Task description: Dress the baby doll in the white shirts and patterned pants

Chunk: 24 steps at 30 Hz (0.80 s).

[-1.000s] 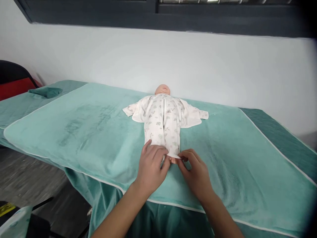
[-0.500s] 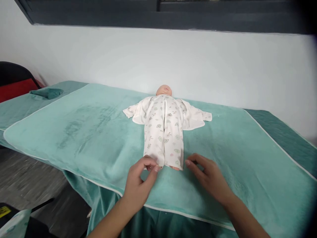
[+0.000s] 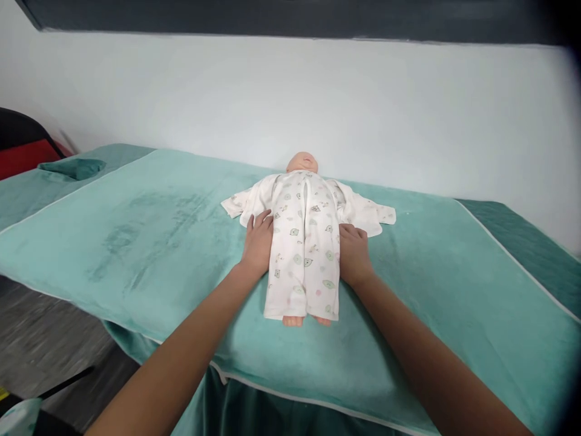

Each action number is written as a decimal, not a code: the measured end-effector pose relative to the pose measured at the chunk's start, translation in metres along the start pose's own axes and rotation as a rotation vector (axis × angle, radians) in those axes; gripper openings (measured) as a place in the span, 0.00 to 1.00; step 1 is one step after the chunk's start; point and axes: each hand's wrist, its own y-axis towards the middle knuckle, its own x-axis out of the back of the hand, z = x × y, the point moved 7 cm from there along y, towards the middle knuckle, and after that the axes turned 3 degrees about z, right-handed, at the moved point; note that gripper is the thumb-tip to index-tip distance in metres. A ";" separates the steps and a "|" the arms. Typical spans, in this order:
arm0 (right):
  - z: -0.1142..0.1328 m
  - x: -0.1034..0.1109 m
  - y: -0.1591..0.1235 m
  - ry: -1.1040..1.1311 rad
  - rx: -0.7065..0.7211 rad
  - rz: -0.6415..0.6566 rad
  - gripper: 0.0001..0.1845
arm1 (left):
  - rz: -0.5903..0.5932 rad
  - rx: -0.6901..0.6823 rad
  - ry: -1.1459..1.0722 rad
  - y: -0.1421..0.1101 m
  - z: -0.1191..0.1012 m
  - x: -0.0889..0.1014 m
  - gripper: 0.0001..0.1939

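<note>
A baby doll lies on its back, its bare feet showing below the cuffs. It wears white printed trousers over a white long-sleeved top, with both sleeves spread outward. My left hand is against the trousers' left side near the top's hem, fingers pointing toward the head and its thumb hidden. On the opposite side, my right hand has bent fingers at the trousers' edge, fingertips out of sight. Both hands appear closed on the cloth, though the exact grip is partly covered.
A green blanket with pale piping covers the table, its front edge hanging down. White wall rises behind. At the far left are a crumpled green cloth and a black and red chair.
Both hands have moved from the trouser cuffs up to the sides of the doll's body. More of the feet shows now. The camera view has tilted slightly down.
</note>
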 end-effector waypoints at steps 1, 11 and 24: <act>0.000 -0.001 0.001 0.013 0.003 0.012 0.09 | -0.013 -0.011 -0.022 0.002 -0.002 0.000 0.19; -0.010 -0.012 0.011 0.386 -0.146 0.051 0.13 | -0.031 -0.010 -0.149 -0.001 -0.001 0.002 0.19; 0.012 0.002 -0.010 0.379 0.077 0.013 0.14 | -0.011 0.031 -0.068 -0.002 -0.004 0.009 0.11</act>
